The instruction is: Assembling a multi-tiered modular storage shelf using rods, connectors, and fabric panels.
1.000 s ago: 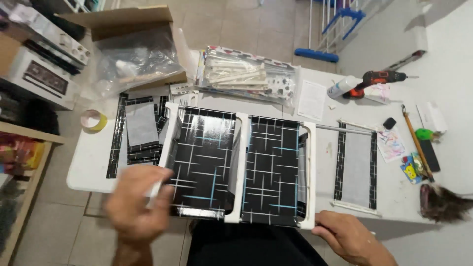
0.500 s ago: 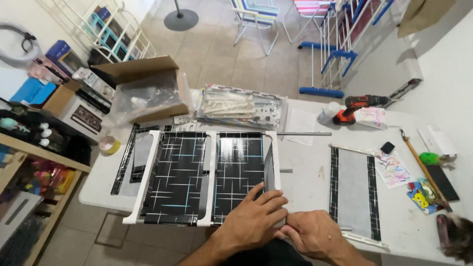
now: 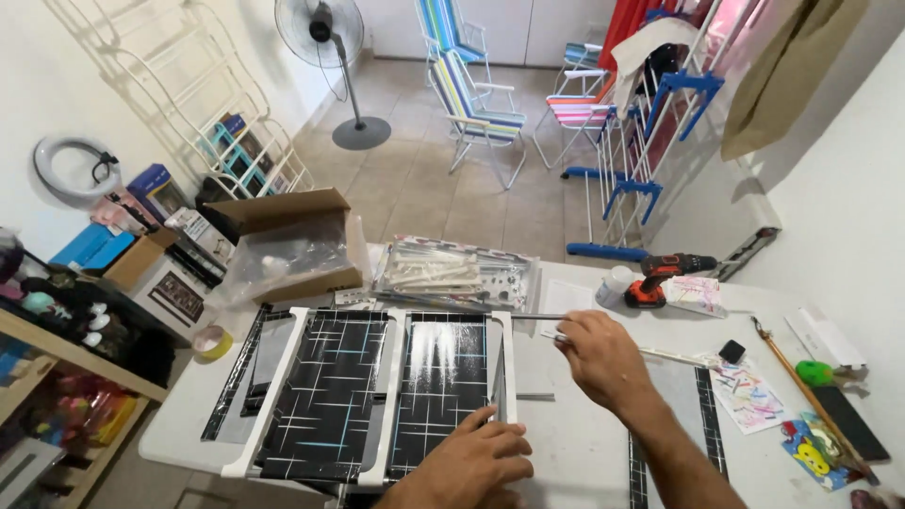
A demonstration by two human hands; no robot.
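Note:
Two black panels with a thin white-and-blue line pattern sit side by side in white frames (image 3: 506, 368) on the white table; these are the left panel (image 3: 325, 401) and the right panel (image 3: 443, 377). My left hand (image 3: 471, 467) lies flat on the near edge of the right panel, its fingers spread over the frame. My right hand (image 3: 603, 363) hovers just right of the frame, its fingers closed around a thin white rod (image 3: 674, 355) that points right. A second thin metal rod (image 3: 539, 316) lies along the far end of the panels.
At the back of the table are an open cardboard box (image 3: 283, 212) with a plastic bag and a clear pack of white parts (image 3: 452, 273). A red-and-black drill (image 3: 665, 275) stands at the back right, and a tape roll (image 3: 212, 341) lies at the left. Another black panel (image 3: 702, 391) and sticker sheets (image 3: 749, 391) lie on the right.
My right hand left the near edge of the right panel and rose to the right, now gripping the rod. My left hand stayed at that edge. The view tilted up toward the room.

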